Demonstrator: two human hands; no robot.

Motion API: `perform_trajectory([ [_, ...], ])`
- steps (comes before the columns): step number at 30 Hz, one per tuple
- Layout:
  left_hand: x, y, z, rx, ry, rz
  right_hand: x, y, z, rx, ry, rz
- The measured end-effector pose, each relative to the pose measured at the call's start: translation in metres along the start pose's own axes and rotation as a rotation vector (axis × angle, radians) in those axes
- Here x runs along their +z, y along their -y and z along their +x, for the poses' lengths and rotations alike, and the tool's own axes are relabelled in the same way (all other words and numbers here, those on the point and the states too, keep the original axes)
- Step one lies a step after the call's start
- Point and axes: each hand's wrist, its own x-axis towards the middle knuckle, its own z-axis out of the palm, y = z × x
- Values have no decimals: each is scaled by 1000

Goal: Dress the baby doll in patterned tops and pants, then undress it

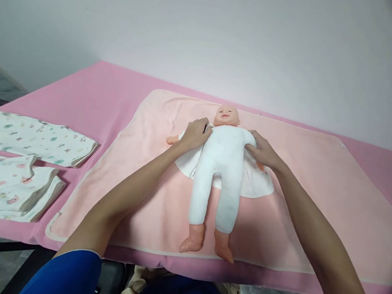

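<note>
A baby doll (220, 167) with a white cloth body lies on its back on a pale pink blanket (315, 194), head toward the wall. Under it a white garment (259, 183) lies spread open. My left hand (195, 134) grips the garment's edge at the doll's shoulder on the left. My right hand (263, 151) pinches the garment's other edge at the doll's far shoulder. One bare doll hand (172, 140) sticks out on the left.
The blanket covers a pink table (93, 97) standing against a white wall. Folded printed baby clothes lie at the left: one flat piece (32, 136) and a stack (12, 186) nearer me. The table's front edge runs just below the doll's feet.
</note>
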Motion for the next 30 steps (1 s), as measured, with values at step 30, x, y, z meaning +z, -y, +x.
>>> perform_trajectory([
  [30, 73, -117, 32, 301, 225, 103, 48, -18, -32, 321, -32, -518],
])
